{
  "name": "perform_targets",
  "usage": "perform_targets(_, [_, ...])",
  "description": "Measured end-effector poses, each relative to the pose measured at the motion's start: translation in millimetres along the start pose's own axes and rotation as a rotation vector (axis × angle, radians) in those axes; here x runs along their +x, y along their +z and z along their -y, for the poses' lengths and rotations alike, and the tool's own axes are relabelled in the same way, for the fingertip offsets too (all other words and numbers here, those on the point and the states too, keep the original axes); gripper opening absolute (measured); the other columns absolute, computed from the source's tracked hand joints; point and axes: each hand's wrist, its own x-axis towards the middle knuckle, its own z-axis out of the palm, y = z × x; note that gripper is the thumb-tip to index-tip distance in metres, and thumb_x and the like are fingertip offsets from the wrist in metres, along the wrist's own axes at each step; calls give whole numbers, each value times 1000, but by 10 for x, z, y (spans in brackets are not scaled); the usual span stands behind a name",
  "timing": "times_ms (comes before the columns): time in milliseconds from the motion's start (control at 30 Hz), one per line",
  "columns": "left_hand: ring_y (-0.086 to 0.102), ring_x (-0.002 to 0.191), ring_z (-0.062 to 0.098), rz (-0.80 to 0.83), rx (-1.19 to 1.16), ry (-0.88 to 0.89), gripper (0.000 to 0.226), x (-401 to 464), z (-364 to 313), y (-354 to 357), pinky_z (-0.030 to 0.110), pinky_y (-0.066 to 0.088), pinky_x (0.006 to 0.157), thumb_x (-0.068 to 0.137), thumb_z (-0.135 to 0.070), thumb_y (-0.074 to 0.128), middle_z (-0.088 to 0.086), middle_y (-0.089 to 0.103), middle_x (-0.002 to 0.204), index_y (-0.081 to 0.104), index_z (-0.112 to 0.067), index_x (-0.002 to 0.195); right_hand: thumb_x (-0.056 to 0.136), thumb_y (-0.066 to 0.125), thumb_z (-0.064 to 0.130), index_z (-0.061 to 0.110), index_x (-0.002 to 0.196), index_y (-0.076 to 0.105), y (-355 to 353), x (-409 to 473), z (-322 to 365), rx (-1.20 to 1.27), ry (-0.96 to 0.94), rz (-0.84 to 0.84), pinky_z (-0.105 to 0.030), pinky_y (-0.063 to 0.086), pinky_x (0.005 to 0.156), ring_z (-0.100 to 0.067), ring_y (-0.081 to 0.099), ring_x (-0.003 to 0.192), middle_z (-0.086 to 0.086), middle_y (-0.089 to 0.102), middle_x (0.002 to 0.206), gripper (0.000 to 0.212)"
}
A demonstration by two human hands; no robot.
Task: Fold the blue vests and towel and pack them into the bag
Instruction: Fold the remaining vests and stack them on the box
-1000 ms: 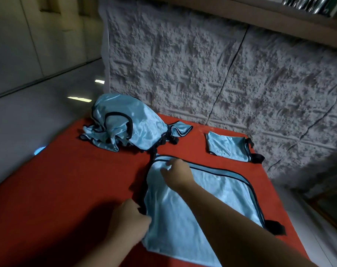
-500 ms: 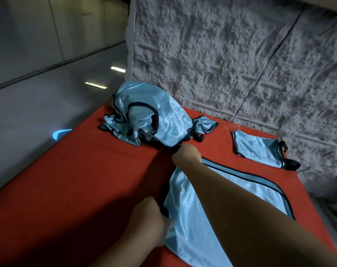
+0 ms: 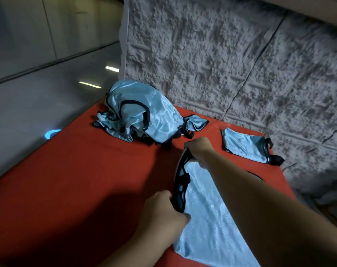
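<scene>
I see both hands clamped on the vest (image 3: 206,205): left hand (image 3: 162,212) at its near black edge, right hand (image 3: 199,149) at the far end. My right forearm hides the vest's right side; a heap (image 3: 140,118) lies beyond the right hand.

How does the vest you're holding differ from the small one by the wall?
The held vest is spread out and larger; the small vest is folded compact. The held vest's left edge is lifted by both hands, left hand and right hand; the small vest lies untouched. Both are shiny light blue with black trim.
</scene>
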Motion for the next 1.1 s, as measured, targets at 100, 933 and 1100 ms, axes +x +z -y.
perform_targets(100, [58, 69, 5, -10, 4, 113, 29, -166, -244, 205, 14, 40, 50, 68, -34, 79, -9, 62, 78, 59, -18, 80, 88, 62, -3, -1, 81, 65, -354, -70, -22, 77, -3, 20, -30, 55, 49, -22, 62, 49, -16, 60, 70, 8])
perform_targets(933, [47, 68, -33, 409, -98, 511, 44, -862, -1104, 1925, -3, 33, 63, 87, -7, 65, -60, 43, 71, 40, -40, 71, 80, 54, 5, 6, 82, 71, -2384, 258, -1703, -172, 73, -254, -34, 47, 59, -23, 59, 69, -12, 66, 79, 17])
perform_targets(1100, [65, 78, -2, 393, -137, 403, 7, -754, -1026, 1990, 21, 53, 72, 84, -37, 67, -19, 68, 79, 61, -32, 86, 88, 56, 10, 15, 125, 64, -2347, 3, -1713, -459, -17, -400, -36, 55, 84, -33, 66, 101, -11, 70, 112, 38])
